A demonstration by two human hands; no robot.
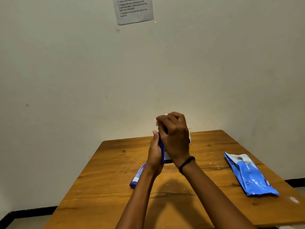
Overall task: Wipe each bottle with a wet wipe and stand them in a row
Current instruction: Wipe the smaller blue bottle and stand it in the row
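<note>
My left hand (154, 154) grips a dark blue bottle (162, 150), held upright above the wooden table (165, 204); most of the bottle is hidden between my hands. My right hand (174, 138) is closed over the bottle's top with a white wet wipe (159, 119) bunched under its fingers. A second blue bottle (137, 176) lies on its side on the table, just left of my left wrist. Behind my right hand stands a pale bottle (189, 136), only its right edge showing.
A blue pack of wet wipes (250, 176) lies on the right part of the table. The table's back edge meets a plain wall, where a printed paper sheet (133, 10) hangs high up. Floor shows beyond the table's left and right edges.
</note>
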